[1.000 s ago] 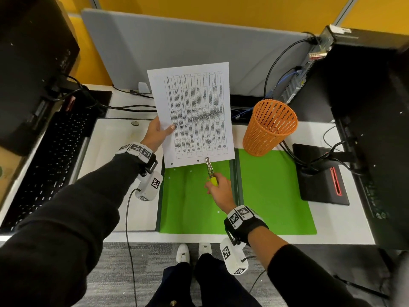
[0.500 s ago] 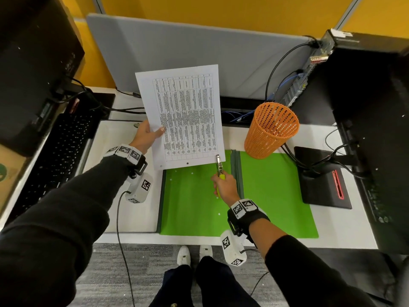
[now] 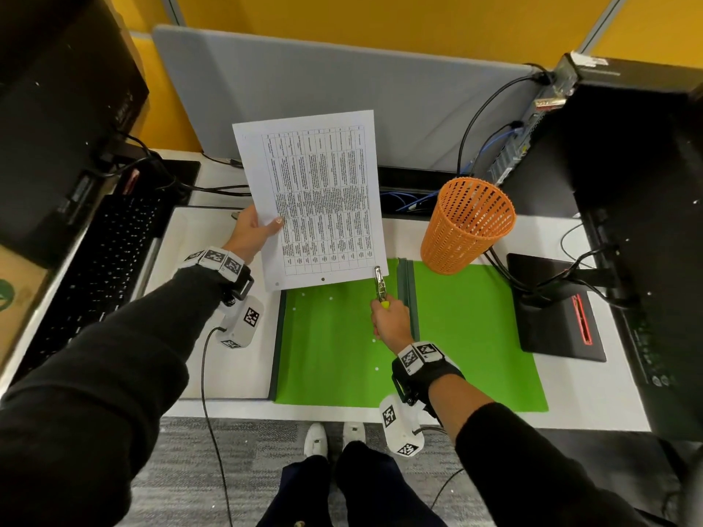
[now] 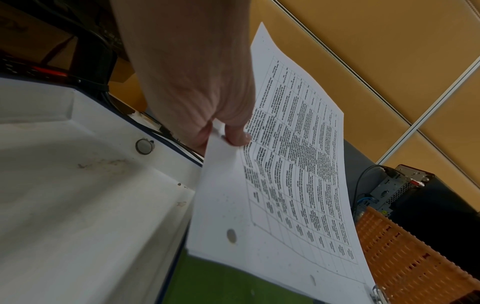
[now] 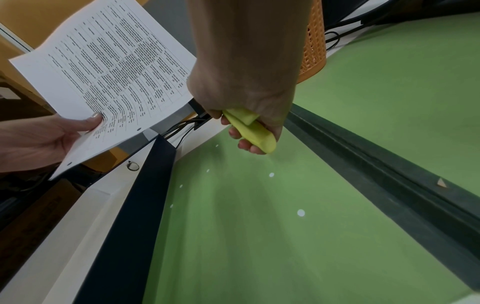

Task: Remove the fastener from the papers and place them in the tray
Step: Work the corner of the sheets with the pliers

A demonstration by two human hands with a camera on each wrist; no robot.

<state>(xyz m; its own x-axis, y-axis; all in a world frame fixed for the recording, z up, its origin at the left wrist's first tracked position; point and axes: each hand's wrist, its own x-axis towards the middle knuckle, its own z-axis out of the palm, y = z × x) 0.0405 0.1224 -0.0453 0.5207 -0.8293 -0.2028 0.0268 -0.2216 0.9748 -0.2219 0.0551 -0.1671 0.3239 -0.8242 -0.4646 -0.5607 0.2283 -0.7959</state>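
Fastener removal: left hand (image 3: 254,233) pinches the papers (image 3: 315,199) while right hand (image 3: 392,321), gripping the staple remover (image 3: 379,283), works their near right corner; next, tray placement.

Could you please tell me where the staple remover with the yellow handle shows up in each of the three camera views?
Head: the staple remover sits at centre, its metal tip at the papers' lower right corner, gripped by the right hand.
Left wrist: only a sliver of its metal tip shows at the bottom edge.
Right wrist: the yellow handle is at upper centre, inside the fist.
Shared landmark: the orange mesh basket, to the right in every view.
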